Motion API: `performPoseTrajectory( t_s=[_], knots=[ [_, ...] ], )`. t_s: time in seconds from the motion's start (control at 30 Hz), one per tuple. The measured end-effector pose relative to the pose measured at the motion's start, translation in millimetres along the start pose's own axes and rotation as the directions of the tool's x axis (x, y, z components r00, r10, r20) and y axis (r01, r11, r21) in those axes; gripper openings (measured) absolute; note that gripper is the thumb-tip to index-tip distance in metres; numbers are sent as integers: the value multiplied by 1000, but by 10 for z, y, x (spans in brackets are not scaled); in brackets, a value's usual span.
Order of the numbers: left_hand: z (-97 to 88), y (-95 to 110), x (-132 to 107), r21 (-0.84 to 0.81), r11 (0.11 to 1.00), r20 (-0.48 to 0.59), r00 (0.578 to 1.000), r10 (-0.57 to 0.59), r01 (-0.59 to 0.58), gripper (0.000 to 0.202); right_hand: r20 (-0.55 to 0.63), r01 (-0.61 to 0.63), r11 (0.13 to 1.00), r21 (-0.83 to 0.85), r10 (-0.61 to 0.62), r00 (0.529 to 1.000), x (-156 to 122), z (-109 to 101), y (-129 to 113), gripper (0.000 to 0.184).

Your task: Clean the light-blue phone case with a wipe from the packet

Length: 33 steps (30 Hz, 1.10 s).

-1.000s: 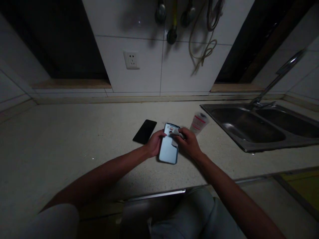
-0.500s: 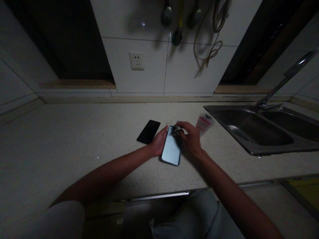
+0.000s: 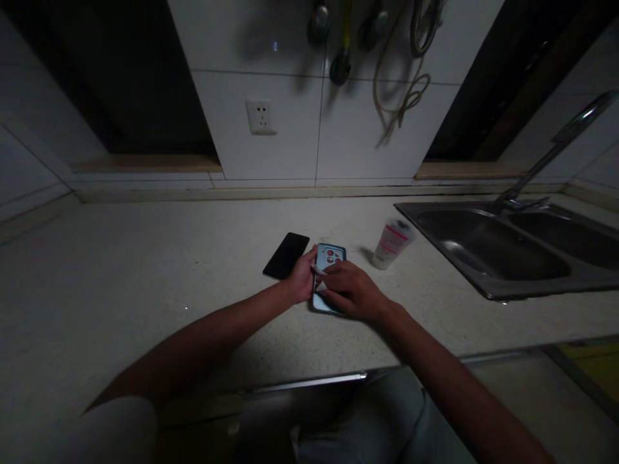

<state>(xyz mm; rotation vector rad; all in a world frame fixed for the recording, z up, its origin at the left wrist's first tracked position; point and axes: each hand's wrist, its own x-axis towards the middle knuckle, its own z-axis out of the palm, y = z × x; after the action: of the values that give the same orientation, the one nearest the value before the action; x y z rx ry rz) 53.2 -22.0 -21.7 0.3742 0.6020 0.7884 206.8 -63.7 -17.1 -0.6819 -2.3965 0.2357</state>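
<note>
A light blue phone (image 3: 330, 256) lies back up on the pale countertop (image 3: 145, 270), its camera cluster at the far end. My left hand (image 3: 302, 280) grips the phone's left edge. My right hand (image 3: 349, 291) lies over the phone's near half, fingers closed on a small pale wipe that shows only at its tip. A black phone (image 3: 286, 255) lies flat just left of my left hand.
A small clear cup with a red label (image 3: 391, 243) stands right of the phones. A steel double sink (image 3: 507, 248) with a tap (image 3: 556, 151) fills the right. A wall socket (image 3: 261, 116) and hanging utensils and cord (image 3: 406, 71) are behind.
My right hand has moved from the phone's camera end down to its near half, so the camera cluster shows again. The left hand stays on the phone's edge.
</note>
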Motion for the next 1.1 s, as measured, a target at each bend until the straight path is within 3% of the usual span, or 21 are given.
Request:
performPoseTrajectory(
  t_s=[0.17,0.33,0.5,0.73,0.97,1.1],
  knots=[
    [-51,-1,35,6,1000,81,997,-22,21,57,30,67,986,153,-73,997,-51,-82,-114,26],
    [-62,33,46,44,999,34,999,21,-23,54,-29,13,999,-50,-15,999,-111,-132,-16,24],
    [-59,42,29,52,998,68,997,-35,31,51,-63,-43,963,-266,28,998,-151,-122,145,18],
    [-61,16,51,43,997,70,995,-72,69,43,-186,-199,951,-239,156,970,-41,-38,346,27],
    [-39,6,40,23,996,-1,996,-84,84,39,-203,-188,955,-229,142,969,90,127,259,34],
    [-48,13,40,0,1000,40,999,-19,19,44,-156,-52,981,-187,22,988,27,125,140,28]
  ],
)
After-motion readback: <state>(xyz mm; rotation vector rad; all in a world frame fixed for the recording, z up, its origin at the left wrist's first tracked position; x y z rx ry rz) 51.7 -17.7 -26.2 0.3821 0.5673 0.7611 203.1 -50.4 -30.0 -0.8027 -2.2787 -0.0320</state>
